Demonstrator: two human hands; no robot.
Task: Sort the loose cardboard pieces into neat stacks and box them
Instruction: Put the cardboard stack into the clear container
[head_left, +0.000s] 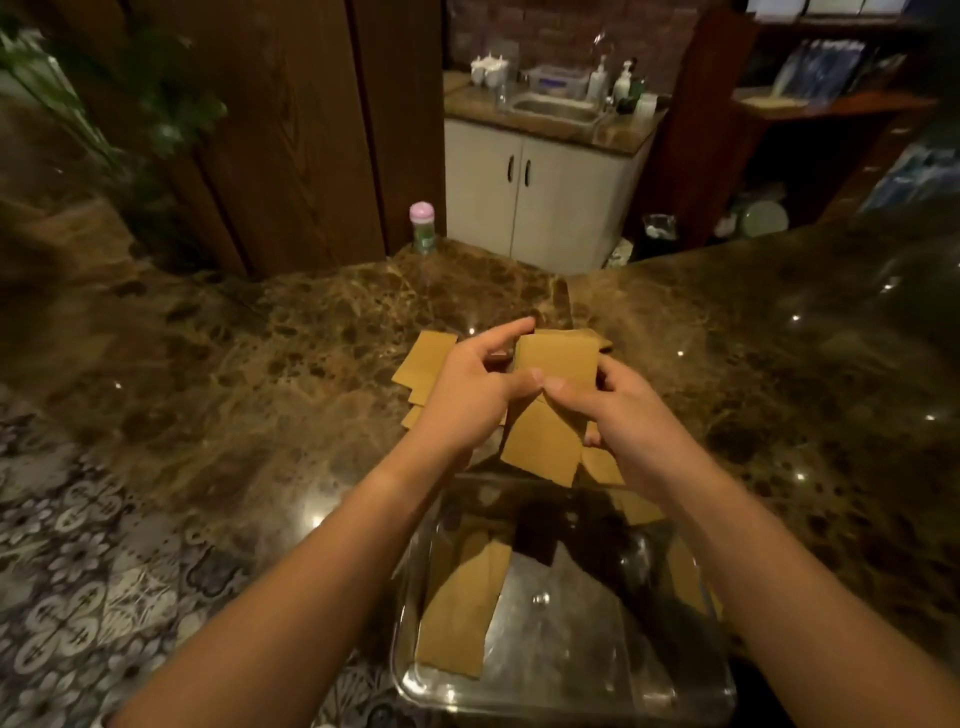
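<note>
Both my hands hold a small bunch of tan cardboard pieces (558, 364) above the marble counter. My left hand (467, 395) grips the bunch from the left, thumb on its front. My right hand (613, 410) grips it from the right, thumb meeting the left thumb. One piece (540, 447) hangs tilted below the bunch. More loose pieces (423, 366) lie on the counter behind my left hand. A clear plastic box (566, 691) stands at the counter's near edge with a cardboard piece (460, 613) leaning inside on its left.
The dark marble counter (260, 364) spreads left and right. A small bottle with a pink cap (422, 226) stands at its far edge. Beyond are a white sink cabinet (540, 192) and wooden shelves (831, 104). Patterned floor (78, 545) shows at lower left.
</note>
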